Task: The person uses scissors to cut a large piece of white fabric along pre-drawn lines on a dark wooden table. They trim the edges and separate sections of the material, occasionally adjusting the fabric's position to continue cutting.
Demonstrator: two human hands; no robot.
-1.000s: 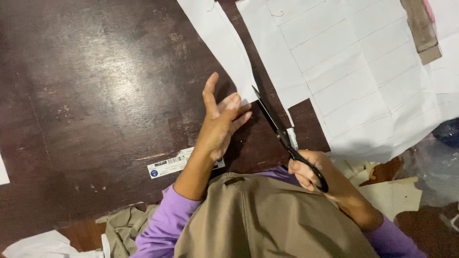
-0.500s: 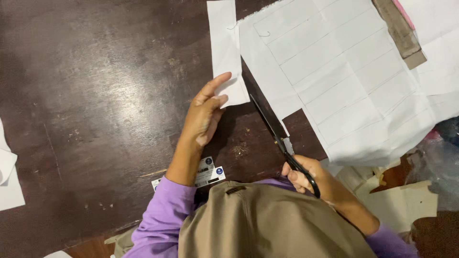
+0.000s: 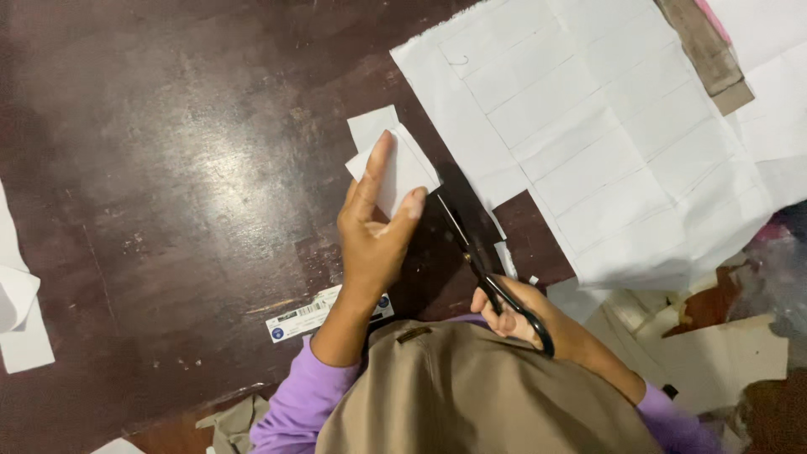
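On the dark tabletop (image 3: 168, 193), the left hand (image 3: 374, 235) pinches a small white fabric piece (image 3: 395, 164) while the right hand (image 3: 504, 303) grips black scissors (image 3: 479, 261); blades so near the thumb risk nicking it.

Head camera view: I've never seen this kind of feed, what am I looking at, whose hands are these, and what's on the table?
There is no machine here. The picture comes from a camera worn on a person's head, looking straight down, so the tan cap brim and purple sleeves at the bottom are the wearer's own.

The left hand pinches a small white piece of fabric between its fingers. The right hand grips black scissors, whose blades point up toward that piece.

All of it lies over a dark wooden table. To the right is a large white sheet marked with ruled rectangles. A labelled strip lies near the left wrist, and white scraps sit at the left edge.
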